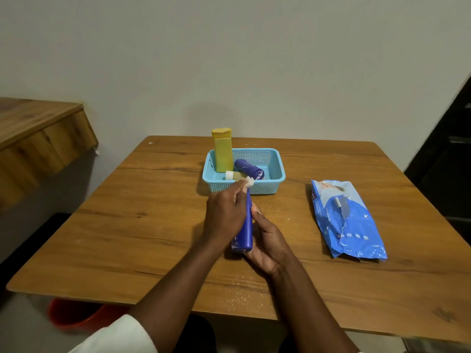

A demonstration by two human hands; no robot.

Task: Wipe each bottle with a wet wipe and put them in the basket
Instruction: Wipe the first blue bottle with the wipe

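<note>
A blue bottle (245, 230) is held over the middle of the wooden table (153, 225), its far end pointing toward the basket. My right hand (267, 240) grips its lower part from the right. My left hand (224, 212) pinches a white wet wipe (249, 182) against the bottle's far end. Behind them stands a light blue mesh basket (276, 174). Inside it, a tall yellow bottle (223, 151) stands upright, a dark blue bottle (248, 169) lies on its side, and a small yellowish bottle with a white cap (234, 175) lies beside it.
A blue pack of wet wipes (346, 220) lies on the table to the right. A wooden shelf (38, 138) juts from the wall at left. Something red (76, 314) sits on the floor under the table's near left edge.
</note>
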